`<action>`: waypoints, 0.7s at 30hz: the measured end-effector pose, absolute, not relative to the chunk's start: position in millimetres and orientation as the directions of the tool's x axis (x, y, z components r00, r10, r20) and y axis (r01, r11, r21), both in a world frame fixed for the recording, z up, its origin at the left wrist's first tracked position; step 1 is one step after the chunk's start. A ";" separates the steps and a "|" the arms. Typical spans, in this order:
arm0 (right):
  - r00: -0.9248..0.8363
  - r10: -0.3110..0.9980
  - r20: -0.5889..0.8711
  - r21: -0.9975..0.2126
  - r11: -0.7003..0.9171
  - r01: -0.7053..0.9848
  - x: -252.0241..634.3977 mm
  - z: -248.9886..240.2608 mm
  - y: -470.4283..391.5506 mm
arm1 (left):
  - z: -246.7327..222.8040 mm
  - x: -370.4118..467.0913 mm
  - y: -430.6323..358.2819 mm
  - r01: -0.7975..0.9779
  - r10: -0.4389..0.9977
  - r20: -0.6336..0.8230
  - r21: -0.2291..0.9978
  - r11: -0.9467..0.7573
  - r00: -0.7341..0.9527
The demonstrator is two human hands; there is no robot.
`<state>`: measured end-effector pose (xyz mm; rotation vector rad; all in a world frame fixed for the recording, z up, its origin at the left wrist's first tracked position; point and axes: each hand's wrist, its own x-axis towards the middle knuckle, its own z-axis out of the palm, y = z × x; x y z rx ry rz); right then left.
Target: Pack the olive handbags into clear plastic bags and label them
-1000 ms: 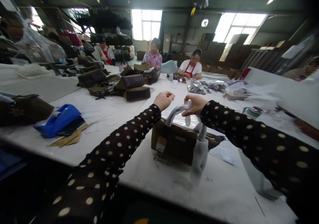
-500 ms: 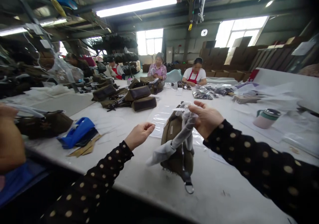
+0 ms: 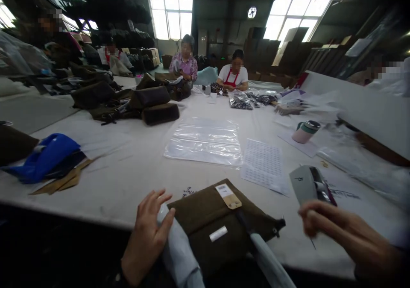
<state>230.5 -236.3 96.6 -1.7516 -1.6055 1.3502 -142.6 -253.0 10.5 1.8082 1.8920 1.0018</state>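
A dark olive bag [image 3: 205,219] lies at the table's front edge, with a paper tag [image 3: 228,195] and a small white label on it. Its straps are wrapped in pale tissue. My left hand [image 3: 150,232] rests at the bag's left side against a wrapped strap [image 3: 179,245], fingers apart. To the right of the bag, my right hand [image 3: 333,226] is raised with its fingers pressed together; what they hold, if anything, is too blurred to make out. Just beyond it is a grey-white device [image 3: 310,185].
Clear plastic bags [image 3: 205,140] lie mid-table beside a printed sheet [image 3: 265,164]. A cup [image 3: 306,132] stands at right. A blue tape dispenser [image 3: 48,155] lies left, with brown bags [image 3: 150,102] piled behind. Two people [image 3: 233,72] sit across the table.
The bag went from hanging upright under my right hand to lying at the front edge. My left hand opened onto its strap; my right hand moved right. The view shifted downward.
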 end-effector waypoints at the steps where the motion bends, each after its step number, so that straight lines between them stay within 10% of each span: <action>1: -0.065 0.950 -0.306 -0.800 -0.220 0.559 235.2 92.7 -219.3 | 7.1 -141.8 -256.6 0.720 0.953 0.230 0.694 -0.018 -0.197; 5: 0.028 0.882 -0.470 -0.722 -0.402 0.562 208.9 36.2 -178.4 | -6.3 -133.1 -276.2 0.360 0.884 -0.153 0.872 0.331 -0.442; 9: -0.092 0.888 -0.451 -0.765 -0.331 0.552 169.3 -24.4 -169.2 | -4.7 -123.9 -276.9 -0.185 0.804 -0.511 0.859 0.477 -0.303; 16: -0.036 0.998 0.049 -0.848 0.060 0.527 138.5 -36.6 -128.1 | -11.1 -145.7 -194.3 -0.050 0.979 -0.015 0.999 0.005 -0.202; 21: 0.135 0.991 -0.016 -0.854 -0.084 0.514 139.1 -90.1 -178.4 | -41.2 -156.1 -185.4 0.032 0.999 -0.001 0.999 0.002 -0.037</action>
